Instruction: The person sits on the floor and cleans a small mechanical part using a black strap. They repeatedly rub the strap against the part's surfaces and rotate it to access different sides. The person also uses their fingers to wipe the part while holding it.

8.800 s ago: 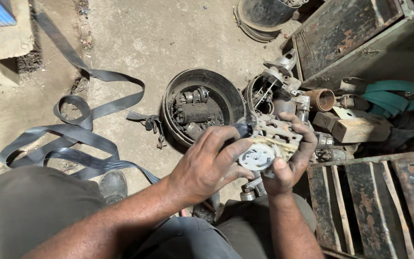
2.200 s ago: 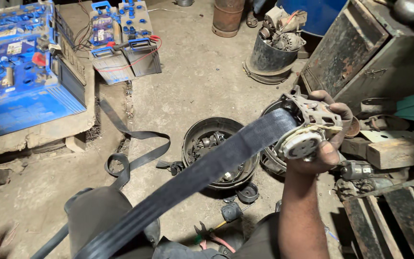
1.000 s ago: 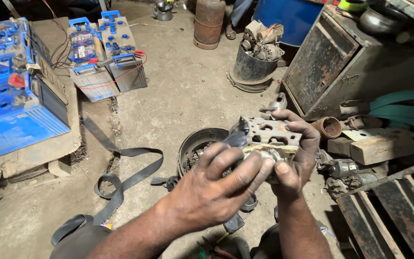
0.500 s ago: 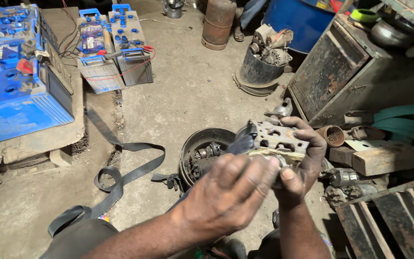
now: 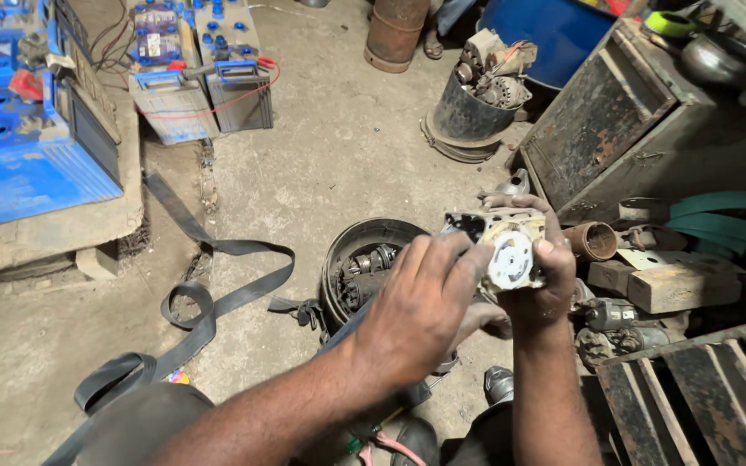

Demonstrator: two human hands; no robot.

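Head view, the only one I have: compared with half a second ago my left hand (image 5: 420, 315) has slid a little along the metal housing (image 5: 502, 250), so its fingers now lie over the housing's left edge instead of blurring across its face, and the pale round disc (image 5: 509, 261) on the front shows plainly. A couple of seconds back the dark belt (image 5: 209, 298) was stretched up to this part and my left hand was away from it; now the belt lies slack in loops on the concrete floor (image 5: 338, 155) and both hands are on the part (so the belt work looks finished, I judge, and the handling has turned to the housing itself).

My right hand (image 5: 537, 276) comes up from below, wrist bent back, fingers wrapped over the top and right side of the housing and the thumb pressed near the disc: closed firmly on it, carrying its weight. My left forearm reaches in from the lower left, palm down, fingers curled against the housing's edge; they touch it, but whether they pinch or only rest there I cannot tell.

The housing is held in the air, above and just right of the round tub of parts (image 5: 364, 267), with the rusty pipe end (image 5: 593, 242) and wooden block (image 5: 679, 285) close behind
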